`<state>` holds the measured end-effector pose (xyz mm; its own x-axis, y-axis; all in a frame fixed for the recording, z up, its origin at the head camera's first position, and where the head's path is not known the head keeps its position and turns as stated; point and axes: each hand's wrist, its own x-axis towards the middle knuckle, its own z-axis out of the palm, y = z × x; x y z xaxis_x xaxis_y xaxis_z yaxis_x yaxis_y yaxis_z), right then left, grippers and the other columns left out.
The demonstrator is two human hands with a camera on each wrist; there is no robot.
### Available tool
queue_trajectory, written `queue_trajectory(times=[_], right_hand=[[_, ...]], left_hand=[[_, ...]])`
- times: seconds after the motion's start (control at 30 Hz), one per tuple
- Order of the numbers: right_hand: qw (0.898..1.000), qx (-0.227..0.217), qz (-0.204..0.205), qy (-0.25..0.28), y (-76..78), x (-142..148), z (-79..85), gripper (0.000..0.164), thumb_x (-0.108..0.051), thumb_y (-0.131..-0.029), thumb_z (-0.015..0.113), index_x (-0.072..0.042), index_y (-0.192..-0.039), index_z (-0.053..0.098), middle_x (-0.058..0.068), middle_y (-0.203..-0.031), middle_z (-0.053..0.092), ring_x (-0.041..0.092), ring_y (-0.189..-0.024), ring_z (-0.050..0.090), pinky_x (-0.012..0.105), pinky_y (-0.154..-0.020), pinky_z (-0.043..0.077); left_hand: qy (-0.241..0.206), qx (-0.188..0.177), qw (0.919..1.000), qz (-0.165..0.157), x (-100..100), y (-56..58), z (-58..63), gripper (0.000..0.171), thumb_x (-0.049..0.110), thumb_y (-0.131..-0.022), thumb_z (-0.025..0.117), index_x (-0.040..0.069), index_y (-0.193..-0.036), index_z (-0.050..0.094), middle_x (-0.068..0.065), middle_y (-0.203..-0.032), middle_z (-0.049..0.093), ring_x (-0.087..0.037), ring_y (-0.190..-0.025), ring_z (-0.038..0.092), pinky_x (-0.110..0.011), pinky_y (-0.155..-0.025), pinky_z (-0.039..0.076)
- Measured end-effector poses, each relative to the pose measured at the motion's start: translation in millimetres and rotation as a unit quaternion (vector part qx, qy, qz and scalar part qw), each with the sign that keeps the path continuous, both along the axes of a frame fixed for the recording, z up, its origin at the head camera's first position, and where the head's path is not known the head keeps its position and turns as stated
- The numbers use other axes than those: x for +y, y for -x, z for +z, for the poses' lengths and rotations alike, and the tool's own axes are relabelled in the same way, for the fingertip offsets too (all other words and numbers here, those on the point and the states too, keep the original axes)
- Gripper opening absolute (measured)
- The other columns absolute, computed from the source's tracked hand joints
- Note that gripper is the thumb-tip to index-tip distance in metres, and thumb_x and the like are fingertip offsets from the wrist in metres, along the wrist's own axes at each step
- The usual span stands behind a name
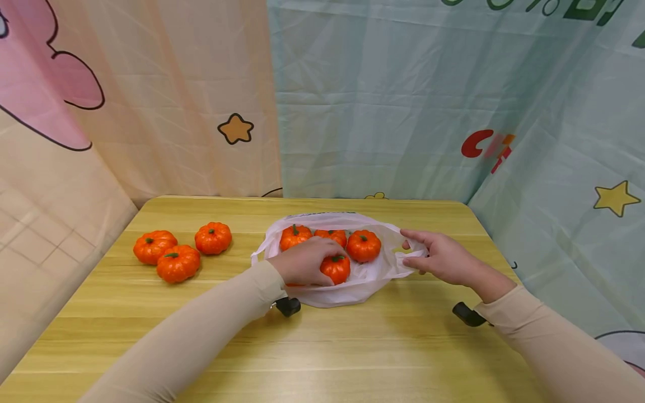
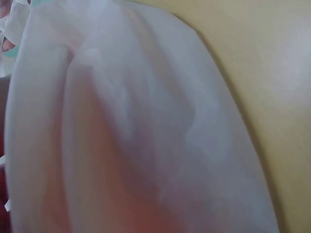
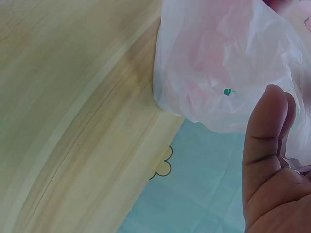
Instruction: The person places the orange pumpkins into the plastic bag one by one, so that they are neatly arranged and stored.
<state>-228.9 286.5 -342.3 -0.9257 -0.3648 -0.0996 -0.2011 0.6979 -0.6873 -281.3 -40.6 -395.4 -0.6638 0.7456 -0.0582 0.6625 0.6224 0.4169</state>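
Note:
A white plastic bag (image 1: 370, 288) lies open on the table with several small orange pumpkins (image 1: 364, 246) in it. My left hand (image 1: 304, 261) reaches over its near rim, fingers and thumb around a pumpkin (image 1: 336, 271) inside. In the left wrist view, the bag's thin side (image 2: 160, 111) fills most of the picture and hides that hand. At the bag's right end, my right hand (image 1: 448, 260) holds the handle part between thumb and fingers. The right wrist view shows the thumb (image 3: 265, 131) upright beside the bag (image 3: 218, 63).
Three more small pumpkins (image 1: 179, 263) sit close together on the left part of the wooden table (image 1: 353, 347). Printed cloth curtains (image 1: 373, 112) hang behind the table and along both sides. Each wrist carries a black camera mount (image 1: 468, 314).

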Motion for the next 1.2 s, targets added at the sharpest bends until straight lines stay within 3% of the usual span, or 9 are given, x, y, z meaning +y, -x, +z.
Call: queue_trajectory(times=[0.27, 0.53, 1.2], right_hand=[[1.0, 0.004, 0.001, 0.0, 1.2, 2.9, -3.9, 0.074, -0.017, -0.097, 0.076, 0.005, -0.158, 0.04, 0.018, -0.131, 0.063, 0.017, -0.073, 0.061, 0.031, -0.065, 0.059], [1.0, -0.003, 0.002, 0.0, 2.2, 3.1, -5.1, 0.075, -0.017, -0.098, 0.076, 0.005, -0.159, 0.039, 0.02, -0.133, 0.063, 0.017, -0.074, 0.062, 0.03, -0.064, 0.058], [1.0, -0.014, 0.01, -0.003, 2.8, 1.7, -5.5, 0.077, -0.016, -0.096, 0.077, 0.007, -0.158, 0.038, 0.019, -0.133, 0.062, 0.016, -0.073, 0.06, 0.026, -0.064, 0.056]], left_hand=[[-0.007, -0.02, 0.9998, 0.003, -3.8, 4.4, -3.1, 0.05, 0.029, -0.093, 0.08, 0.024, -0.14, 0.066, 0.006, -0.147, 0.06, -0.018, -0.141, 0.051, -0.037, -0.123, 0.04], [-0.02, -0.063, 0.9973, 0.032, -5.8, 6.7, -1.5, 0.052, 0.026, -0.09, 0.085, 0.023, -0.139, 0.067, 0.007, -0.143, 0.063, -0.016, -0.135, 0.056, -0.037, -0.121, 0.041], [-0.031, -0.067, 0.9962, 0.047, -6.2, 4.4, -2.8, 0.054, 0.025, -0.086, 0.089, 0.023, -0.136, 0.067, 0.008, -0.137, 0.065, -0.017, -0.128, 0.059, -0.037, -0.117, 0.044]])
